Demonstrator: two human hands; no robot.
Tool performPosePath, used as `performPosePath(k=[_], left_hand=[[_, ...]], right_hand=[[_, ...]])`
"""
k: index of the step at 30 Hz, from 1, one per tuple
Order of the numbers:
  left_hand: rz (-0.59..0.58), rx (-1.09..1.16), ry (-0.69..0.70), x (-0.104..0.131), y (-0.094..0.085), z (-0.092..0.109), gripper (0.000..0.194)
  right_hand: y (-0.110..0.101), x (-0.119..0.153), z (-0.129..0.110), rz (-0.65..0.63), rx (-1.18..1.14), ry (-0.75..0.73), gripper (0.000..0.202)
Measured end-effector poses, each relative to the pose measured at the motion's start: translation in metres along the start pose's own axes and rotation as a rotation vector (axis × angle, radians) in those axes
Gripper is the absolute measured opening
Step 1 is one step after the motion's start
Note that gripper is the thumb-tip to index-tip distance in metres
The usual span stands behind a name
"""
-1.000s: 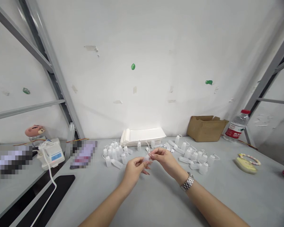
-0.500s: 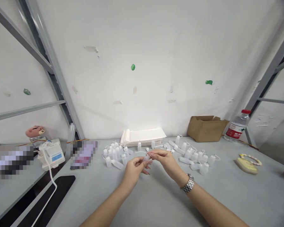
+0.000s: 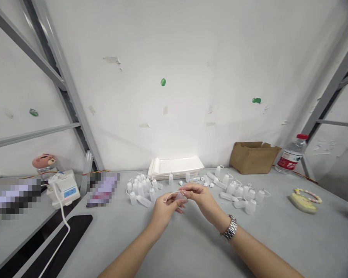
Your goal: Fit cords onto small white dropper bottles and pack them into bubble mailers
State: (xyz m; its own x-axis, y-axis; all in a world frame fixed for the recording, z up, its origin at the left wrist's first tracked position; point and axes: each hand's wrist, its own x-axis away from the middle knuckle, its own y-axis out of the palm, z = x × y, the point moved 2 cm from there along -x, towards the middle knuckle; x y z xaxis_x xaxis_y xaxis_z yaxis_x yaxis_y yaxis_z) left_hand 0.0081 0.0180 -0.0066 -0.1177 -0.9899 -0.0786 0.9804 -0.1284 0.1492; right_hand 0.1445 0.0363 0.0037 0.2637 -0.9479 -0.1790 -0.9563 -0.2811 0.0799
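Note:
My left hand (image 3: 164,207) is closed round the body of a small translucent squeeze bottle (image 3: 180,196) above the middle of the table. My right hand (image 3: 197,196), a metal watch on its wrist, pinches the cap at the top of that bottle; the fingers mostly cover the cap. A thin white strap (image 3: 168,194) loops out to the left over my left fingers. To the left stands a cluster of similar squeeze bottles (image 3: 140,188), capped and with strap loops. More bottles (image 3: 238,191), some upright and some lying, spread to the right, with loose caps (image 3: 206,184) nearby.
Against the wall lies a stack of white paper trays (image 3: 176,166). A cardboard box (image 3: 253,158) and a red-capped water bottle (image 3: 291,154) stand at the back right. A yellow case with a bead strap (image 3: 303,202) lies right; a phone (image 3: 103,189) and white power box (image 3: 64,189) sit left.
The bottle's strap now shows as a loop swung out over my left fingers. Both hands stay in nearly the same place, with the right fingers slightly shifted on the bottle's top.

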Motion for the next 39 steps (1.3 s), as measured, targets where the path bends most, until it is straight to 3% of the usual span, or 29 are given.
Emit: performPosePath(k=[3, 9, 15, 18, 20, 24, 27, 32, 39], left_hand=[[0.021, 0.035, -0.019, 0.0, 0.0, -0.002, 0.026], [0.064, 0.114, -0.008, -0.001, -0.002, -0.002, 0.061], [0.083, 0.083, 0.003, -0.001, -0.003, 0.002, 0.068], [0.055, 0.082, 0.022, 0.0, -0.002, 0.001, 0.074], [0.053, 0.074, 0.054, 0.001, -0.003, 0.001, 0.065], [0.062, 0.029, 0.091, 0.0, -0.006, -0.002, 0.038], [0.07, 0.028, 0.087, -0.001, -0.007, -0.003, 0.034], [0.096, 0.046, 0.08, 0.0, -0.006, 0.0, 0.036], [0.118, 0.046, 0.075, 0.0, -0.008, -0.001, 0.036]], right_hand=[[0.002, 0.0, 0.003, -0.042, -0.059, 0.018, 0.01], [0.0, -0.002, 0.006, -0.14, -0.196, 0.091, 0.017], [0.0, -0.001, 0.006, -0.078, -0.149, 0.057, 0.024], [-0.004, -0.004, 0.003, -0.09, 0.004, 0.006, 0.027], [-0.018, -0.01, 0.0, -0.022, 0.204, -0.034, 0.028], [-0.063, -0.022, -0.004, 0.221, 1.017, -0.08, 0.025], [-0.088, -0.026, 0.003, 0.208, 1.492, -0.002, 0.035], [-0.1, -0.027, 0.017, 0.121, 1.541, 0.077, 0.031], [-0.094, -0.032, 0.026, 0.049, 1.489, 0.088, 0.022]])
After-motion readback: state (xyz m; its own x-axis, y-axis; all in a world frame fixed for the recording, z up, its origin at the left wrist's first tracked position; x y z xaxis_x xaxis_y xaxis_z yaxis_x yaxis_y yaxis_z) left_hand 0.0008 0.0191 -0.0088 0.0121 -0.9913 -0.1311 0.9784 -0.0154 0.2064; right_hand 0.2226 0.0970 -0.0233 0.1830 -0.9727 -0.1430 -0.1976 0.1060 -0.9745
